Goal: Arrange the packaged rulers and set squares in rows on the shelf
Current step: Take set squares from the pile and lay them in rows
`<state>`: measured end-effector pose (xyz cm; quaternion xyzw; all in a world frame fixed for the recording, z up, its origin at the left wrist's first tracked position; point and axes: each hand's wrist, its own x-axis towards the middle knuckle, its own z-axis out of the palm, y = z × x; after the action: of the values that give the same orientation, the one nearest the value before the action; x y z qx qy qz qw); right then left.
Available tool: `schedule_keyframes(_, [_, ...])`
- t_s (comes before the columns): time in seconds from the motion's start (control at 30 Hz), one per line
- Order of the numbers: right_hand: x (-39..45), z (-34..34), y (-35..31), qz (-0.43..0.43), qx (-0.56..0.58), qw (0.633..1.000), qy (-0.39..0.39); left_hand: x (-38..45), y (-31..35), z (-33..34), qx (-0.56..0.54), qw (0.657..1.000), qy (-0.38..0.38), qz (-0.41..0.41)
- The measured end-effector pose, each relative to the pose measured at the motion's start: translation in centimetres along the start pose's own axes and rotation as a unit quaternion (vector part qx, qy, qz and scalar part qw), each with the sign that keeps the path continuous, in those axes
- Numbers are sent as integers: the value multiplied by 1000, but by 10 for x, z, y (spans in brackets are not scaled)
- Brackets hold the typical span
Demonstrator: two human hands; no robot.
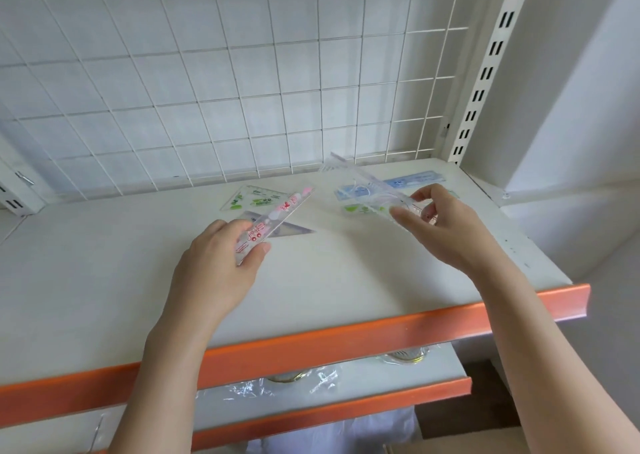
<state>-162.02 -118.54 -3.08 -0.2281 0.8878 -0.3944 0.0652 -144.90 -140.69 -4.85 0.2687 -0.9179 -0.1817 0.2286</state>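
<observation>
My left hand [221, 263] grips the near end of a clear packaged ruler with pink and red print [277, 216], which points up and right above the white shelf [104, 263]. My right hand [436, 225] pinches a clear packaged ruler [363, 183] that slants up to the left, lifted off the shelf. Under the pink ruler lie a green-printed set square [258, 197] and a grey-purple set square [291, 230]. Beneath my right hand lie a blue packaged ruler [349, 192] and a green-printed one [356, 209]. Another blue ruler [415, 178] lies at the back right.
A white wire grid [242, 72] closes the back of the shelf. A slotted upright post [485, 72] stands at the right. An orange strip [311, 346] runs along the shelf's front edge. A lower shelf [346, 381] holds clear plastic-wrapped items.
</observation>
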Motion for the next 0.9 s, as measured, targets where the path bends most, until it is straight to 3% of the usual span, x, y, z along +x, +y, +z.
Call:
schedule_keyframes(0.5, [-6, -35, 47, -122, -176, 969, -121, 19, 33, 13, 11, 1000, -17, 23])
schedule_keyframes(0.9, [-12, -48, 59, -141, -159, 966, -148, 24, 61, 33, -30, 989, -77, 119])
